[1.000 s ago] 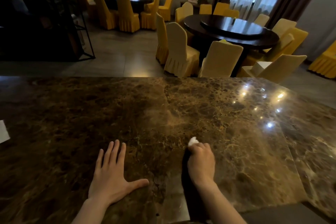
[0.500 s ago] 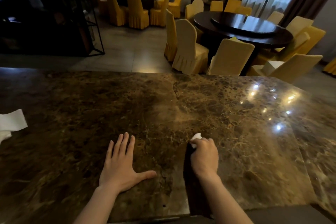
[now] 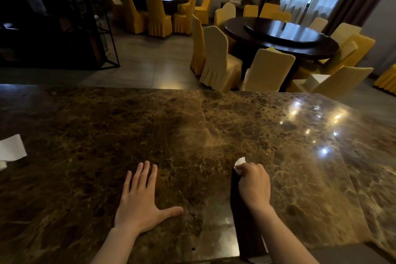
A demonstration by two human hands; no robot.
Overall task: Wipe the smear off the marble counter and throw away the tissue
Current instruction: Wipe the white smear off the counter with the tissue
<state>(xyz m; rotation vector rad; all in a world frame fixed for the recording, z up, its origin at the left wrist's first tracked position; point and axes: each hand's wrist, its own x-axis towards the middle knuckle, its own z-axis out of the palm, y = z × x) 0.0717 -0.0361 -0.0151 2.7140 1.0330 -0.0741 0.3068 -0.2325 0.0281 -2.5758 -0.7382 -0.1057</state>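
Note:
A brown marble counter (image 3: pixel 107 135) fills the lower half of the head view. My right hand (image 3: pixel 254 184) is a fist pressed on the counter, closed around a crumpled white tissue (image 3: pixel 239 162) that sticks out past the knuckles. A pale hazy patch (image 3: pixel 199 137) lies on the marble just beyond the tissue. My left hand (image 3: pixel 141 201) rests flat on the counter with fingers spread, holding nothing, about a hand's width left of the right one.
More white tissue paper (image 3: pixel 10 150) lies on the counter at the far left edge. Beyond the counter stand round dark dining tables (image 3: pixel 285 36) ringed by yellow covered chairs (image 3: pixel 216 58), and a dark shelf unit (image 3: pixel 53 28) at the left. No bin is in view.
The view has swung left, so the tissue paper at the far left shows more. My right fist with the tissue has shifted only slightly on the marble; my left hand stays flat.

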